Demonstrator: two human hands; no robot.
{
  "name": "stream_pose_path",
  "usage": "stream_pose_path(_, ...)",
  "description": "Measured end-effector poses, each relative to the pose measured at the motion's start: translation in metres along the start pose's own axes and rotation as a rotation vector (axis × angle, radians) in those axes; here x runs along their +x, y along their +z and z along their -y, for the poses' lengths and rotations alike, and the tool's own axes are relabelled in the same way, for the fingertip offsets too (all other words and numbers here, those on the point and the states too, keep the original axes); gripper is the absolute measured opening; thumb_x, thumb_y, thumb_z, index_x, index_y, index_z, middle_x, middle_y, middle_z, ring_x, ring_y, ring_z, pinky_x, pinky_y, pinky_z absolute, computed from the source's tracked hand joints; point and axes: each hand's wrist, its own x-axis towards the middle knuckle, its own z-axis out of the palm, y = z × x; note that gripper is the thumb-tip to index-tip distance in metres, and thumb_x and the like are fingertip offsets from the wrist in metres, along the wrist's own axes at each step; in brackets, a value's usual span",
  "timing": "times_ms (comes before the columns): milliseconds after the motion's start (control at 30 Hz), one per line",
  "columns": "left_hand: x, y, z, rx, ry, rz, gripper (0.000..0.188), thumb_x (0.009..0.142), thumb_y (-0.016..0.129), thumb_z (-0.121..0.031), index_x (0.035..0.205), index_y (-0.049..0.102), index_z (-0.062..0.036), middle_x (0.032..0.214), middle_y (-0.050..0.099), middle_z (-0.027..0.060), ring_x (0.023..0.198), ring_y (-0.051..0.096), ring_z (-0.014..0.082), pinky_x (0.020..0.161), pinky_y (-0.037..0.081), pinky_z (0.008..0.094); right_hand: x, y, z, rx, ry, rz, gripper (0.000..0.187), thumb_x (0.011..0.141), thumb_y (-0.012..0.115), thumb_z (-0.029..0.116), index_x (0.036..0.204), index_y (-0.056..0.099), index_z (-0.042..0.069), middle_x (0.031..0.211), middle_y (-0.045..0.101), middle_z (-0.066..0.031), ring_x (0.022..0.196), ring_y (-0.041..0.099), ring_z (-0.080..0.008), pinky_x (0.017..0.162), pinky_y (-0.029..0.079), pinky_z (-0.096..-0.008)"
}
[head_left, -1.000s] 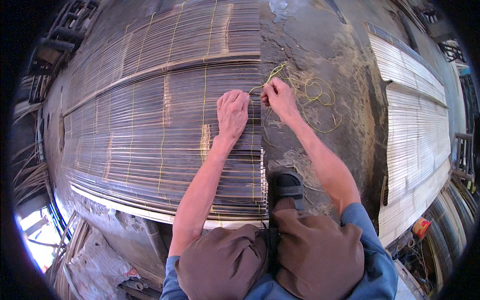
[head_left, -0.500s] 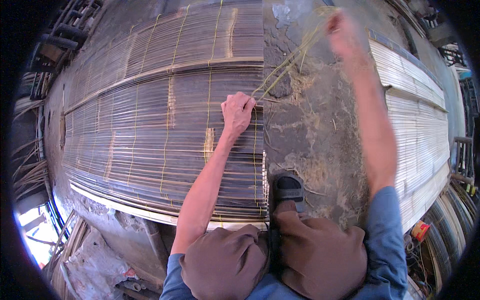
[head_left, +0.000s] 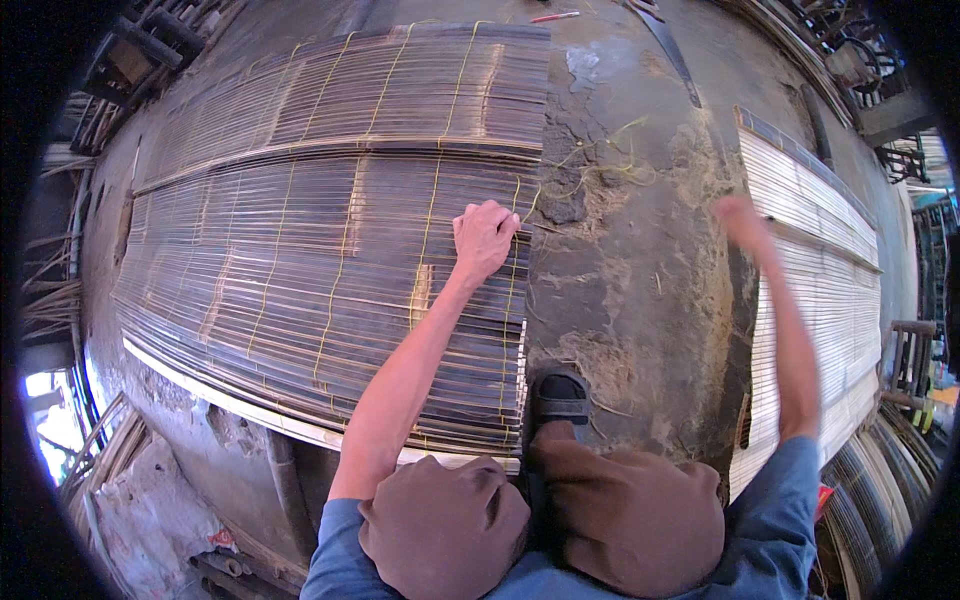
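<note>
The dark slatted mat [head_left: 395, 230] lay spread over the floor [head_left: 640, 310] on the person's left, its right edge just ahead of the knees. The left hand [head_left: 485, 240] rested on that edge, its fingers curled together and, it seemed, pinching the yellow cord [head_left: 531, 204] where it ran off the slats; the loose length trailed in thin loops across the floor. The right hand [head_left: 743, 222] was up near the inner edge of a pale slatted mat [head_left: 825, 330], too blurred to tell whether its fingers were apart or closed. Each slat looked light, stiff along its length and easy to snap if bent, while the mat as a whole would probably flex readily across the slats and feel awkward from its breadth. The best hold seemed to be at the edge, several slats together beside a line of cord. The cord looked soft, limp and likely to tangle, better pinched close to the edge. No container could be made out for certain: a whitish sheet or sack [head_left: 160, 515] lay at lower left, and whether anything was inside could not be told.
</note>
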Motion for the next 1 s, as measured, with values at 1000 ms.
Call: stream_pose_path(1000, -0.007, -0.001, -0.009, 0.136, 0.256, -0.268, 0.014, 0.093, 0.064, -0.021, 0.089, 0.066, -0.0078, 0.097, 0.064, 0.0046, 0.096, 0.059, 0.0277, 0.086, 0.041, 0.0417, 0.011, 0.148, 0.298, 1.074, 0.052, -0.310, 0.024, 0.095, 0.059, 0.021, 0.084, 0.056, 0.000, 0.072, 0.066, -0.0145, 0.067, 0.066, -0.0297, 0.065, 0.049, -0.0417)
